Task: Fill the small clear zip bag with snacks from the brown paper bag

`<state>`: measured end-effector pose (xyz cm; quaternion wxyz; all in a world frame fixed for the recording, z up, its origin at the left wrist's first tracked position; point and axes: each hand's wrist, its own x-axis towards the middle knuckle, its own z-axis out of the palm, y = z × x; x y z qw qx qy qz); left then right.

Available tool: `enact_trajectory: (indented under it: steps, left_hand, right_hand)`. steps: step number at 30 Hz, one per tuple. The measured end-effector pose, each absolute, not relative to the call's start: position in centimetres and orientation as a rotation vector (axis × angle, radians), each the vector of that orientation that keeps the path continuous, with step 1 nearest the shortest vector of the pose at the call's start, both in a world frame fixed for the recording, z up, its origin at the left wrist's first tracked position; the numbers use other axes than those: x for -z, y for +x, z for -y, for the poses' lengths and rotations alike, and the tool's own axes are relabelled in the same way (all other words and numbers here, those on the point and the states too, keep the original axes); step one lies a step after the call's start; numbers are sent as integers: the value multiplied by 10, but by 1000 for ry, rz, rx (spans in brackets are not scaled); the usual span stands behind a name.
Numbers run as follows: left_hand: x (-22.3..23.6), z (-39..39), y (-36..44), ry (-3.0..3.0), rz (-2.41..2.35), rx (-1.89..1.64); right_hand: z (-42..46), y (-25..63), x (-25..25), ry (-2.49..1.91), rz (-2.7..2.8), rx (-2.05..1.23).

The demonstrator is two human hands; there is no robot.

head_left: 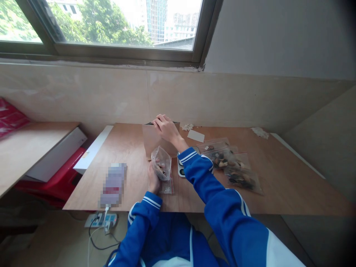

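My left hand (154,178) is closed around a clear plastic bag (164,159), its mouth open, with small brownish pieces inside. Just beyond it stands a brown paper bag or box (155,142). At that one's top edge is my right hand (165,128), fingers together and bent downward; whatever is between the fingertips is hidden. Under the held bag lies another small clear bag (167,188) with a red strip. A pale tray with round dark wells (181,172) is partly covered by my right sleeve.
Several zip bags of dark and tan pieces (222,161) lie at the right. A white card (196,135) and crumpled white bits (187,127) are near the wall. At the left, a blurred-out phone-shaped object (113,185) has a cable running to a power strip (101,220) below.
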<state>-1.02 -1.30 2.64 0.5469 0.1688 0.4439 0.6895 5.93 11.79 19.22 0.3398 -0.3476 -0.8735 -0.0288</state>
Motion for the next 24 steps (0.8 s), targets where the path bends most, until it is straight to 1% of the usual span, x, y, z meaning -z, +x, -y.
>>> enact_trajectory:
  steps: [9, 14, 18, 20, 22, 24]
  left_hand:
    - [-28, 12, -9, 383, -1102, -1655]
    - [-20, 9, -12, 451, -1111, -1668]
    - [-15, 8, -13, 457, -1119, -1666]
    - [-15, 8, -13, 461, -1117, -1664]
    - [-16, 8, -12, 468, -1111, -1657]
    - [-16, 9, -12, 468, -1123, -1666]
  right_hand:
    - [-108, 58, -193, -1087, 2212, 36]
    - [-104, 62, -195, -1079, 2221, 85]
    - [-108, 65, -197, -1100, 2213, -36]
    - [-106, 67, -199, -1088, 2165, -46]
    - [-97, 71, -203, -1036, 2109, -29]
    - [-80, 76, -206, -954, 2081, -95]
